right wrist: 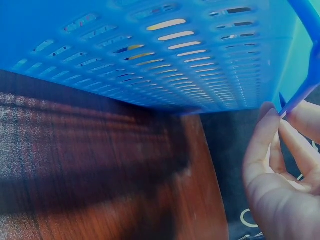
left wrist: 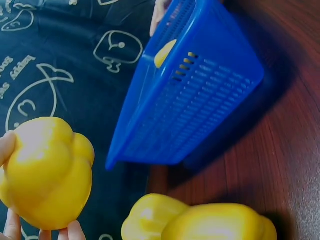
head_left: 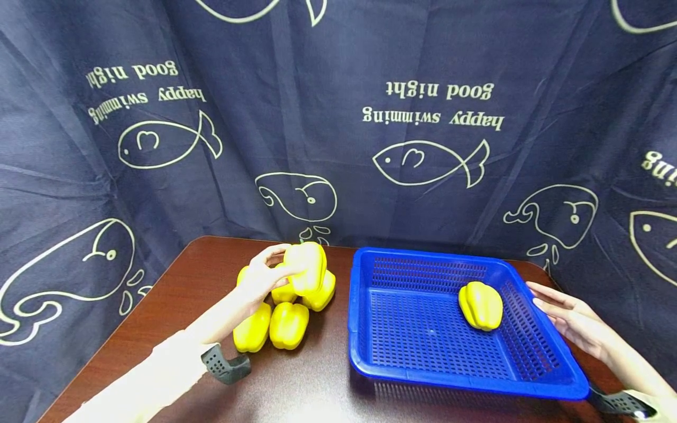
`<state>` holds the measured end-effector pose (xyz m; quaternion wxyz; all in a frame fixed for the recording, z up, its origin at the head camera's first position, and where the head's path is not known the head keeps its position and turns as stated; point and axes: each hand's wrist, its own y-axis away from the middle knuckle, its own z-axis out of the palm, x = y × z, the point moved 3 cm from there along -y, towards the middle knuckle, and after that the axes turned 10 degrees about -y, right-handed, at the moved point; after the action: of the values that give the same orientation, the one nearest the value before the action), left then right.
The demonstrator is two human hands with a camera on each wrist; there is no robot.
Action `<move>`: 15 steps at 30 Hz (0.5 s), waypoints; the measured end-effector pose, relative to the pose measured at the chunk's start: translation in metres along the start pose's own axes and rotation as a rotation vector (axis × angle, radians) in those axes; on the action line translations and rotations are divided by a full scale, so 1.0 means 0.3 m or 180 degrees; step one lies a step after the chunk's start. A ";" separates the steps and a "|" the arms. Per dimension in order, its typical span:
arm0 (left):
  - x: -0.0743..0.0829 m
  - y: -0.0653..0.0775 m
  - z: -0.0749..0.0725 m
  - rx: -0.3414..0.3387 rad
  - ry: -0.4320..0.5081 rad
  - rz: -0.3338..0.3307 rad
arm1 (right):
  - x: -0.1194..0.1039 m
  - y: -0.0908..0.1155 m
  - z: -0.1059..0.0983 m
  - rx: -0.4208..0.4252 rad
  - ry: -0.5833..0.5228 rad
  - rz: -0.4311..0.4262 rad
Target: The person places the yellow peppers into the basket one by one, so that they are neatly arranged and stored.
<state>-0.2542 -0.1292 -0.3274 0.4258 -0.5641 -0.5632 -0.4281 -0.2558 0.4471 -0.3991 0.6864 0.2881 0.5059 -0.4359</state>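
My left hand (head_left: 261, 278) grips a yellow bell pepper (head_left: 308, 269), its thumb and fingers around the sides. In the left wrist view, this held pepper (left wrist: 50, 172) shows its lobed end, with fingertips along the lower edge. Below it lie several more yellow bell peppers (head_left: 289, 326), grouped on the table left of a blue basket (head_left: 465, 383). One yellow bell pepper (head_left: 481, 306) is inside the basket, near its right wall. At the basket's right rim, my right hand (head_left: 576, 323) holds the edge; in the right wrist view its fingers (right wrist: 270, 131) pinch the rim.
The basket stands on a reddish-brown wooden table (head_left: 206, 267), with its perforated walls rising above the surface. Behind and beside the table hangs a dark blue curtain (head_left: 328, 117) printed with fish and whales.
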 end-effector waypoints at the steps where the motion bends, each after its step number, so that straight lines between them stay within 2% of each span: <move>1: 0.003 0.000 0.009 -0.0002 0.0029 -0.0005 | 0.001 0.000 0.000 -0.0004 -0.0003 0.0007; 7: 0.021 -0.004 0.066 -0.0019 0.0198 -0.0053 | 0.000 -0.001 0.002 -0.0069 -0.0023 -0.0004; 15: 0.042 -0.017 0.151 -0.0061 0.0280 -0.0123 | -0.003 0.002 0.000 -0.0078 -0.0076 -0.0046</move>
<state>-0.2592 -0.0823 -0.3275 0.4364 -0.5378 -0.5507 -0.4660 -0.2553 0.4477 -0.3982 0.6927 0.2708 0.5049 -0.4380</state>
